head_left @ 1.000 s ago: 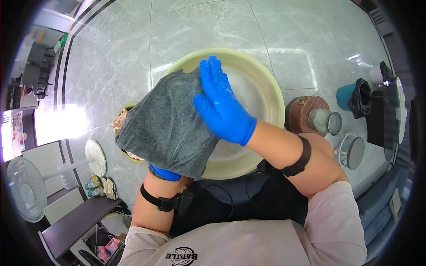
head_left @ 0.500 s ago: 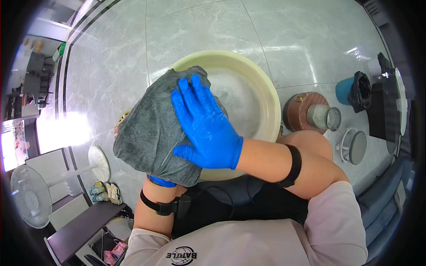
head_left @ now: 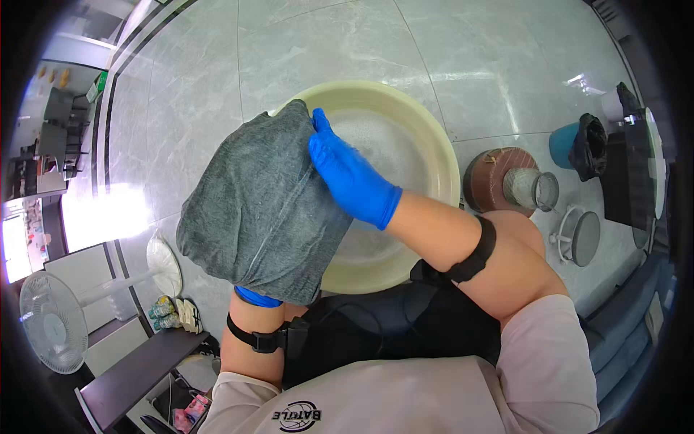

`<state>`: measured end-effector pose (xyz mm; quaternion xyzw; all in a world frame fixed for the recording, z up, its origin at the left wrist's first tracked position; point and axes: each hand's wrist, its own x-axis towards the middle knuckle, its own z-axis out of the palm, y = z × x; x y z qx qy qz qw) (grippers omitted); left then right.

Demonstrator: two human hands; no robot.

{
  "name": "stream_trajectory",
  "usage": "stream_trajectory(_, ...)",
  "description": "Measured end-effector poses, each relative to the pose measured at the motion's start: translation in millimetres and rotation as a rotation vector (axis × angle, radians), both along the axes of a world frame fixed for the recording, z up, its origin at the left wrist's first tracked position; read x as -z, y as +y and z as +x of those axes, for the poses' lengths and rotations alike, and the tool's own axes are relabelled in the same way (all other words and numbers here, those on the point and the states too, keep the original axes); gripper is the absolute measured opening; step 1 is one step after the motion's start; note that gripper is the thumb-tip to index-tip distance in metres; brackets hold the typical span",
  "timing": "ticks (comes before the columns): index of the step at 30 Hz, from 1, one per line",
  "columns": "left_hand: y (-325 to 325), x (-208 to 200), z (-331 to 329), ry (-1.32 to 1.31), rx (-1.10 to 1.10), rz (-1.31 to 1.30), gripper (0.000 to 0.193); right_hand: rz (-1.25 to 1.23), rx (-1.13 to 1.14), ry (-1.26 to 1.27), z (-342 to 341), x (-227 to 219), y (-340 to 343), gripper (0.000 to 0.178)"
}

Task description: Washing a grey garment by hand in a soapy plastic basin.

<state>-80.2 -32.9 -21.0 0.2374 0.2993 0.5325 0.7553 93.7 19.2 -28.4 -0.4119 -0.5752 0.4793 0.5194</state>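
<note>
A wet-looking dark grey cloth (head_left: 253,202), perhaps a garment, is draped over my left hand and hangs above the left side of a pale yellow basin (head_left: 441,155). Only the blue cuff of my left hand's glove (head_left: 258,297) shows below the cloth; its fingers are hidden underneath. My right hand (head_left: 354,177), also in a blue rubber glove, is at the cloth's upper right edge. Its fingers are held together and closed around that edge, partly out of sight. Whitish, sudsy water (head_left: 383,148) lies in the basin.
Right of the basin stand a round brown stool (head_left: 499,173) with a glass vase on it, a grey-topped stool (head_left: 584,239) and a blue bin (head_left: 562,145) with a black bag. A white fan (head_left: 54,322) and a dark bench (head_left: 141,376) are at the left.
My right hand was spread flat on top of the cloth and has shifted right to its edge, closing there. The cloth now lies smoother and wider over my left hand.
</note>
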Motion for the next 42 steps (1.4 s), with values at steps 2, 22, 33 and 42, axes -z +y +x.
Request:
stream_trajectory(2,-6.7,-1.8,-7.3,0.028,-0.007,-0.002,0.072,-0.796,-0.323,0.49,6.0,-21.0,17.7,0.076)
stream_trajectory(22,7.3,7.2,-8.0,1.495,0.147,0.483,0.072,-0.576,0.017,0.225,62.8,-48.4,5.5,0.039)
stream_trajectory(33,27.4,-24.6,40.1,1.557,-0.037,0.861,0.057,-0.092,-0.041,-0.217,24.1,-43.1,-26.3,0.042)
stream_trajectory(42,6.4,-1.8,16.4,1.213,0.133,0.636,0.054,-0.539,-0.013,-0.065,81.2,-28.4,25.4,0.049)
